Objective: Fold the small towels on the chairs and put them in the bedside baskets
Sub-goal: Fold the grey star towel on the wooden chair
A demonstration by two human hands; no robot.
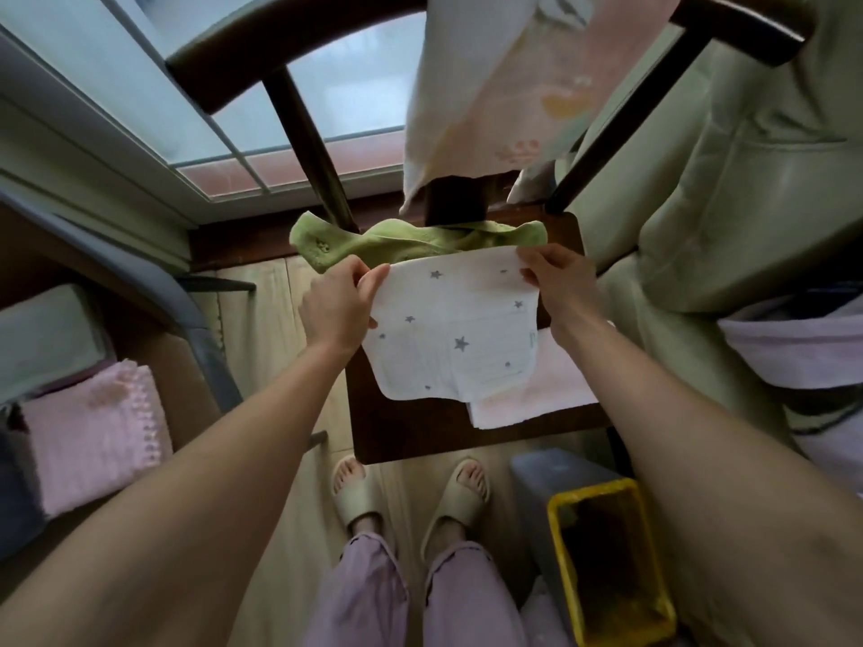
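Observation:
A small white towel with grey stars [455, 326] hangs over the dark wooden chair seat [411, 427]. My left hand [341, 305] pinches its upper left corner and my right hand [558, 282] pinches its upper right corner. Its lower edge lies on the seat, over a pale pink towel [551, 394]. A green towel [373, 242] is bunched at the back of the seat. A pastel printed towel [490, 86] hangs over the chair back. A yellow basket [611, 562] stands on the floor at the lower right.
A pink knitted cloth [93, 431] lies on a surface at the left, beside a grey metal frame [154, 291]. A pale green sofa [728, 189] stands at the right. A window [196, 86] is behind the chair. My slippered feet [411, 492] stand before the seat.

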